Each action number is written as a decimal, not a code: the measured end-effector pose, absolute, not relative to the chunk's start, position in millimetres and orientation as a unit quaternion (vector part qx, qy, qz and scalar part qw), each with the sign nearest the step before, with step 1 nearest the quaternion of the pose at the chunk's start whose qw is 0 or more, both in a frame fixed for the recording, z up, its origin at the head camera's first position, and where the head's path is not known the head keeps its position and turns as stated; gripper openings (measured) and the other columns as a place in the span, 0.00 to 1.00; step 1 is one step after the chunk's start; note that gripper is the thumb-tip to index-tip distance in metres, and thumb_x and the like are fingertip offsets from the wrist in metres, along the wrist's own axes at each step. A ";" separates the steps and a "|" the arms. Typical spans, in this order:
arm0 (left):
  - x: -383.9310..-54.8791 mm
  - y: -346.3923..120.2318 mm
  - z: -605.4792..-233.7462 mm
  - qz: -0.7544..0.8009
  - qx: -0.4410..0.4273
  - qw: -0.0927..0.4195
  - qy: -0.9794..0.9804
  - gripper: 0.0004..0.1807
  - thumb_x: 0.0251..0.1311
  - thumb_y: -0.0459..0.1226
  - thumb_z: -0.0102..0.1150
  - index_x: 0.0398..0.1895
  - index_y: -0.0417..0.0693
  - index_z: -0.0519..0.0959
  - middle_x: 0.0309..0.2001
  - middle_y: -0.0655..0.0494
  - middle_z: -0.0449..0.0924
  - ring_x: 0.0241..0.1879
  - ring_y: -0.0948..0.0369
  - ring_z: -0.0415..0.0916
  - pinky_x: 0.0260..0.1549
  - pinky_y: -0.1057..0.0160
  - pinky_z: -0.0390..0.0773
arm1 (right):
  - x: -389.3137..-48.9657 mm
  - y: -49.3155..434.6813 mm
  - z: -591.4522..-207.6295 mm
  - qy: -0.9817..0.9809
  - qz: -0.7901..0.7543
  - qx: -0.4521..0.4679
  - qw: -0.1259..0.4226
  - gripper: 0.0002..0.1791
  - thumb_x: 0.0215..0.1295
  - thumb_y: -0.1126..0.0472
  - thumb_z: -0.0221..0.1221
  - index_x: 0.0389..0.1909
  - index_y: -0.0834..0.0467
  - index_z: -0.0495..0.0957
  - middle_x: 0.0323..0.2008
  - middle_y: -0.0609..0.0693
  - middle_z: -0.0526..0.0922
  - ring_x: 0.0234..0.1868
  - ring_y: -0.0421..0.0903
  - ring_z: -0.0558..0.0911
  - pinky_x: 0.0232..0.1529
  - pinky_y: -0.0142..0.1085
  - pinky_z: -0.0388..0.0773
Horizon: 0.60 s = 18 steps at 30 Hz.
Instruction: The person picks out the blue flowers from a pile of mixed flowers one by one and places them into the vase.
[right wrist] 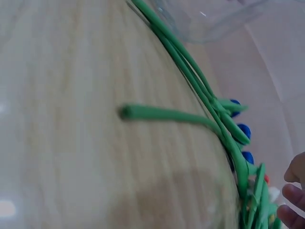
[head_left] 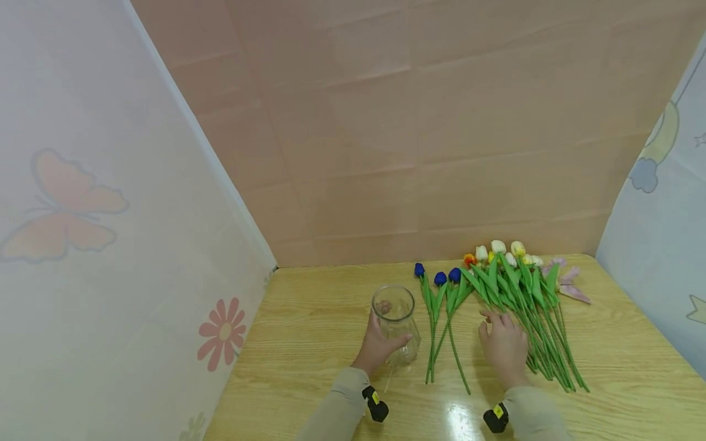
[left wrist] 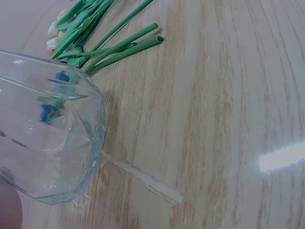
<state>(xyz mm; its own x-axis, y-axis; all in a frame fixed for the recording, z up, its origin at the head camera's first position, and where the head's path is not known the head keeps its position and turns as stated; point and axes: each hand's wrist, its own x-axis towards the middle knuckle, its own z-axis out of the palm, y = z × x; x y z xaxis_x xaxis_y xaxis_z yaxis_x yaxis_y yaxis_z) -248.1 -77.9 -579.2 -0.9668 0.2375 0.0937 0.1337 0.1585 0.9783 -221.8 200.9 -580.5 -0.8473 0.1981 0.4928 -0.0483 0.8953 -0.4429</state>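
L hand (head_left: 377,346) fingers clamped round glass vase (head_left: 402,327), left of blue tulips (head_left: 439,299). R hand (head_left: 506,349) holds nothing, fingers loosely bent, nr mixed flower bunch (head_left: 521,291). Rec: firm, even L grip; glass prob. slippery.

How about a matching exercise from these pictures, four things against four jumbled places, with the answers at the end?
Things
1. Clear faceted glass vase
2. Blue cup-shaped tulips on green stems
3. Pale purple-pink flower with long petals
4. Small orange flower head

Places
A. Rightmost among the flower heads
B. Just left of the white tulip heads
C. Gripped by the left hand
D. Lying just right of the vase

Pairs: 1-C, 2-D, 3-A, 4-B
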 end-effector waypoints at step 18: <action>-249.7 -76.9 -582.5 0.638 0.126 0.034 0.759 0.49 0.55 0.44 0.71 0.74 0.60 0.49 0.71 0.61 0.55 0.75 0.53 0.45 0.68 0.40 0.54 | -218.5 153.1 -602.1 -0.962 0.202 0.026 0.180 0.13 0.59 0.61 0.66 0.44 0.60 0.81 0.31 0.50 0.82 0.27 0.49 0.77 0.25 0.42 0.70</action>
